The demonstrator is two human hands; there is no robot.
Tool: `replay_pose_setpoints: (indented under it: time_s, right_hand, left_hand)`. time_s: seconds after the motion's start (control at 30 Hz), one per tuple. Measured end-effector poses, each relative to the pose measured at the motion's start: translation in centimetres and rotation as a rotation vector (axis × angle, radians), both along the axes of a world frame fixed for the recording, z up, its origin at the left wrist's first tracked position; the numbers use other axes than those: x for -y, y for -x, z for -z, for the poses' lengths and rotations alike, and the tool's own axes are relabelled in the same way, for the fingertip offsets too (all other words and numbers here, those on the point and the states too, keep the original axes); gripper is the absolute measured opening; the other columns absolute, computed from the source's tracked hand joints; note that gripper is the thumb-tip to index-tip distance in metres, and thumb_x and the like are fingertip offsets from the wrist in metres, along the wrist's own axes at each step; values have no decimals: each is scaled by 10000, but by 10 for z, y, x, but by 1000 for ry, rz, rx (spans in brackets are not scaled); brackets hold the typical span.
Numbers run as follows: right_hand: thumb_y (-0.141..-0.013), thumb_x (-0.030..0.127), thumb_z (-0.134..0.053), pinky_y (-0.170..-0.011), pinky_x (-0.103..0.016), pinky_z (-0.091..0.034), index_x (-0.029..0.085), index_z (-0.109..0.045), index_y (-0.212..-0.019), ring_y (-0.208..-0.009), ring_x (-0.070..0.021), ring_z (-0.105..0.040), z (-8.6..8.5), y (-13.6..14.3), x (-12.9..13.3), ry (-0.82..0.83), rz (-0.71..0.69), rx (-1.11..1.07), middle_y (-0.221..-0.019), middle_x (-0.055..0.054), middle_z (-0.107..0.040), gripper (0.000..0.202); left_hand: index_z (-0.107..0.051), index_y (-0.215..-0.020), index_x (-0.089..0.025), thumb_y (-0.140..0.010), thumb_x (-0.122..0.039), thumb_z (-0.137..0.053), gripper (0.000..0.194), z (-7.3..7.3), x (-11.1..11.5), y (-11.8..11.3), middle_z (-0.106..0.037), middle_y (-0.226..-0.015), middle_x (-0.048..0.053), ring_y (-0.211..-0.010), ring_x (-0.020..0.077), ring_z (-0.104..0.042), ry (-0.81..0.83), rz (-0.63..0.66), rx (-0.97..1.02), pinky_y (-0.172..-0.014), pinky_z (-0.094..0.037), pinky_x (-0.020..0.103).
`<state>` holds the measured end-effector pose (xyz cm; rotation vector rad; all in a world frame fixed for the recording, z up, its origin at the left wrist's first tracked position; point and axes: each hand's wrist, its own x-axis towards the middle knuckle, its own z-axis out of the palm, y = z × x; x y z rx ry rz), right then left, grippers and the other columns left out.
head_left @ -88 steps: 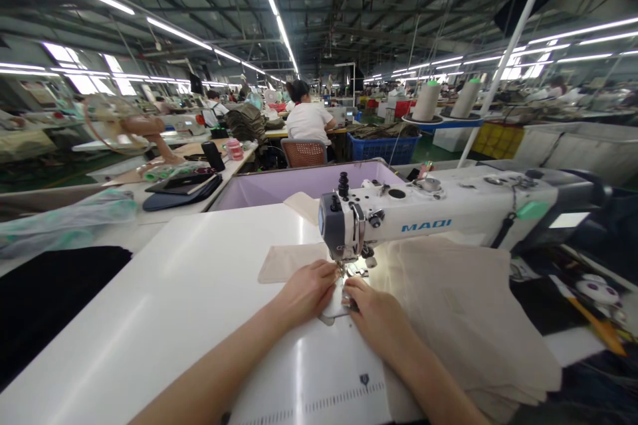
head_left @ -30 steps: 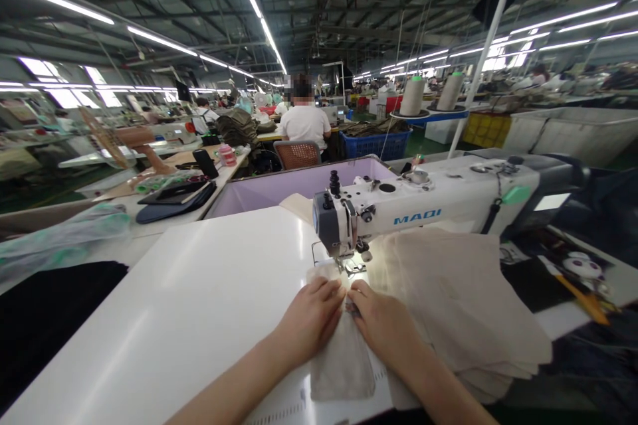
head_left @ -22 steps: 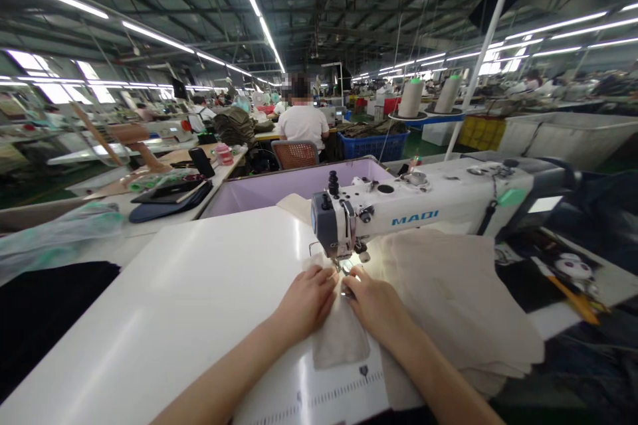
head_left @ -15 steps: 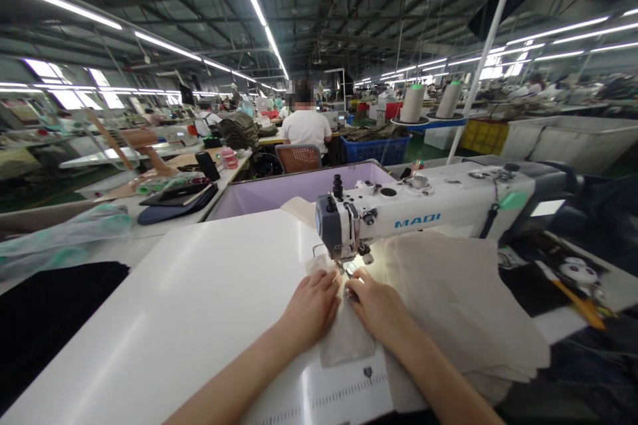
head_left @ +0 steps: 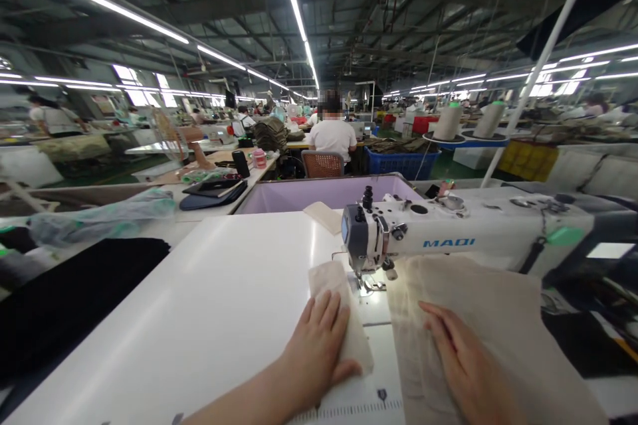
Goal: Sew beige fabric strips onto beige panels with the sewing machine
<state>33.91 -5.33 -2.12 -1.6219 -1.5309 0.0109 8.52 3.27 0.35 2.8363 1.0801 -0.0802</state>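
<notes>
My left hand [head_left: 319,345] lies flat with fingers stretched out on a narrow beige fabric strip [head_left: 333,279], left of the needle area. Over a large beige fabric panel [head_left: 478,292] to the right is my right hand [head_left: 461,352], its fingers extended and holding nothing I can see; whether it touches the cloth I cannot tell. The white sewing machine [head_left: 448,232] stands just beyond both hands. Its lit presser foot [head_left: 371,287] sits between the strip and the panel, with bare plate below it.
A smaller beige piece [head_left: 323,218] lies behind the machine head, by a lilac bin [head_left: 289,194]. Dark cloth [head_left: 84,299] covers the left side. Thread cones [head_left: 448,123] stand at the back right. A person in a white shirt [head_left: 333,136] sits ahead.
Both hands have left the presser foot. The left moved back with the strip, which now lies left of the needle; the right moved right, over the large panel. The view has turned left.
</notes>
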Motion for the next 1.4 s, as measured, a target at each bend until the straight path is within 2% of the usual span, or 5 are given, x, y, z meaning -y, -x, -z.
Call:
replay_pose_setpoints:
  time_s: [0.23, 0.63, 1.0, 1.23, 1.4]
  right_hand:
    - [-997, 490, -467, -686, -281, -599, 291, -691, -1020, -856, -205, -756, 32, -15, 18, 87, 106, 87, -1010, -20, -768, 300]
    - [-893, 290, -590, -683, -293, -562, 244, -646, -1064, -842, -195, -716, -8, -23, 58, 328, 84, 204, -1077, -37, -695, 186]
    - [-966, 281, -496, -715, -278, -571, 254, -684, -871, -861, -204, -726, 0, -26, 64, 336, 64, 40, -1038, -40, -747, 213]
    - [-875, 84, -458, -776, -261, -577, 261, -685, -1069, -935, -202, -741, -13, 6, 46, 200, -93, 178, -1070, -42, -765, 347]
    - [-911, 136, -490, -636, -285, -555, 242, -623, -938, -765, -208, -725, -9, 24, 33, 191, 67, 276, -928, -45, -720, 171]
  left_hand:
    - [-613, -1275, -207, -853, -100, -559, 439, -4, 7, -2, -664, -1291, 109, -882, 236, -735, -21, -59, -78, -706, -631, 325]
    - [-590, -1386, -162, -1005, -227, -386, 437, 48, -69, 7, -591, -1439, 138, -1358, 339, -521, -270, -2, 230, -1108, -462, 533]
    - [-620, -1338, -150, -977, -186, -376, 438, 22, -59, 2, -605, -1420, 152, -1320, 347, -563, -181, -30, 169, -1090, -471, 568]
    - [-385, -1526, -241, -895, -48, -471, 666, -5, -6, -38, -453, -1572, 71, -1483, 265, -366, -246, 448, 311, -1215, -335, 518]
    - [-392, -1512, -186, -864, -39, -537, 680, -15, 0, -61, -465, -1560, 101, -1485, 271, -362, -100, 451, 286, -1227, -304, 542]
